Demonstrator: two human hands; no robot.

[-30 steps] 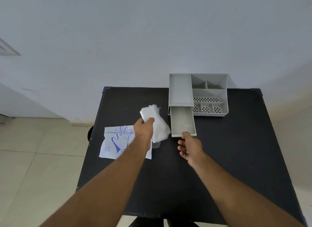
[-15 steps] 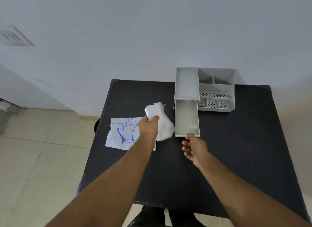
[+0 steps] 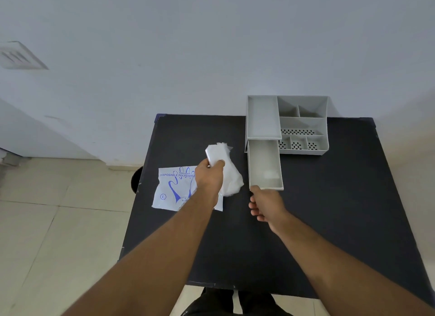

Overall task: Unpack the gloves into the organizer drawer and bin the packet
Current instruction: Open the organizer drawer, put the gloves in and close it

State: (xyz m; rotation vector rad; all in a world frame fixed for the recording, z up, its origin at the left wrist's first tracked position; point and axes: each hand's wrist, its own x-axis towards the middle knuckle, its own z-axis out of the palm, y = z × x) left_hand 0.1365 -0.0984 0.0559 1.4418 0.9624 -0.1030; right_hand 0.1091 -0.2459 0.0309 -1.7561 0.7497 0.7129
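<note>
My left hand grips a white bundle of thin plastic gloves, held just above the table left of the drawer. Under that hand lies the flat glove packet, white with blue print of a hand. The grey organizer stands at the table's far side. Its drawer is pulled out toward me and looks empty. My right hand sits at the drawer's front edge, a finger touching the front left corner, the other fingers loosely curled with nothing in them.
The black table stands against a white wall. A dark round object shows on the floor beside the table's left edge, mostly hidden. Beige floor tiles lie to the left. The organizer's other compartments are bare.
The drawer has slid a little further out under my right hand. My left hand still holds the gloves in nearly the same place. The view has shifted slightly.
</note>
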